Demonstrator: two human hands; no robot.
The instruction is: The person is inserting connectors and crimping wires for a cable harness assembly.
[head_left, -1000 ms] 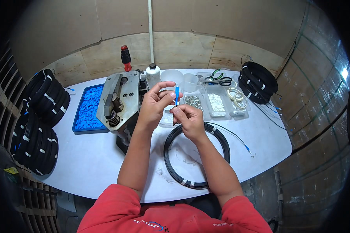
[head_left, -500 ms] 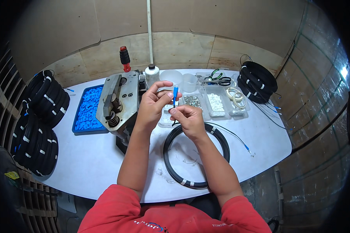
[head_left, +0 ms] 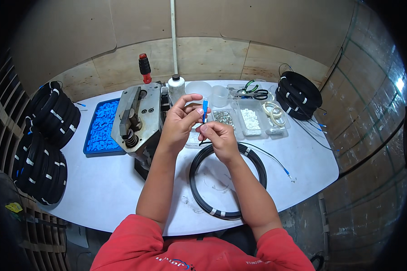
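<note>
Over the table, my left hand point(head_left: 182, 119) pinches a blue fibre-optic connector point(head_left: 205, 107) upright between thumb and fingers, its tip standing above them. Just below, my right hand point(head_left: 218, 139) grips the thin black cable point(head_left: 202, 143) that runs into the connector's lower end. Both hands are closed and close together. The tied coil of black cable point(head_left: 193, 185) lies flat on the table under my right forearm. Its other end points right and carries a second blue connector point(head_left: 286, 171).
Left stands a metal press point(head_left: 142, 113) with a red-and-black handle, beside a blue tray point(head_left: 87, 147) of small blue parts. Behind my hands are a white bottle point(head_left: 177, 86), clear bins point(head_left: 252, 132) of small parts, and scissors point(head_left: 260, 95). Black cable coils are stacked left point(head_left: 54, 115) and right point(head_left: 298, 97).
The connector has turned slightly in my left hand, showing more of its blue face. My right hand has shifted very slightly; a small light section now shows below the blue boot.
</note>
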